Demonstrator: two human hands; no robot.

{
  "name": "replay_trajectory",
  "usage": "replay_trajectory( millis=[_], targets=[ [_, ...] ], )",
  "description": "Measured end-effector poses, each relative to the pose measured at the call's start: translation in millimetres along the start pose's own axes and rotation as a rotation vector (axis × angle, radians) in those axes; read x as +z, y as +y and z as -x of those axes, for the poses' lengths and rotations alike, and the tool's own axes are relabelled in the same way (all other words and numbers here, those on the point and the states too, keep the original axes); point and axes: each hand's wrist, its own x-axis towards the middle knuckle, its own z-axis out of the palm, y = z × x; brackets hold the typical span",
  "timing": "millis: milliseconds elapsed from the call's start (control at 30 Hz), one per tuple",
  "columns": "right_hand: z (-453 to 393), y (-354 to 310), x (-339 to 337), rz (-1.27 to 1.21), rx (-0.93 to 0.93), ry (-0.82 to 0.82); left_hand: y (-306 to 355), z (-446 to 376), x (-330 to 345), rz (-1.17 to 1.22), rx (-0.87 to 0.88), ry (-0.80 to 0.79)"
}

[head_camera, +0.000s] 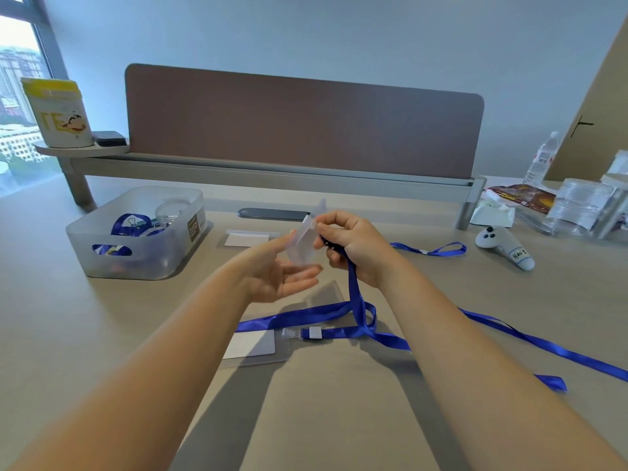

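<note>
Above the middle of the desk I hold up a clear plastic badge sleeve (303, 240). My right hand (353, 248) pinches its top edge together with the dark clip of a blue lanyard (355, 294), whose strap hangs down to the desk. My left hand (278, 273) is palm up with straight fingers, touching the sleeve's lower side. Below my hands lies another badge sleeve with a white card (253, 345), clipped to a second blue lanyard (343, 333).
A translucent bin (102, 263) with blue lanyards stands at the left. A white card in a sleeve (246, 239) lies behind my hands. A third lanyard (430, 249), a white controller (504, 246), clear containers (581, 205) and a water bottle (542, 158) sit at the right. A brown divider (306, 124) borders the back.
</note>
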Motion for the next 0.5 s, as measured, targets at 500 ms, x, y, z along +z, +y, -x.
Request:
replay_trajectory(
  millis=[500],
  targets=[
    [-4.3,19.5,-17.9,1.085,0.119,0.434,16.9,-5.5,-23.6,0.156,0.436,0.611]
  ],
)
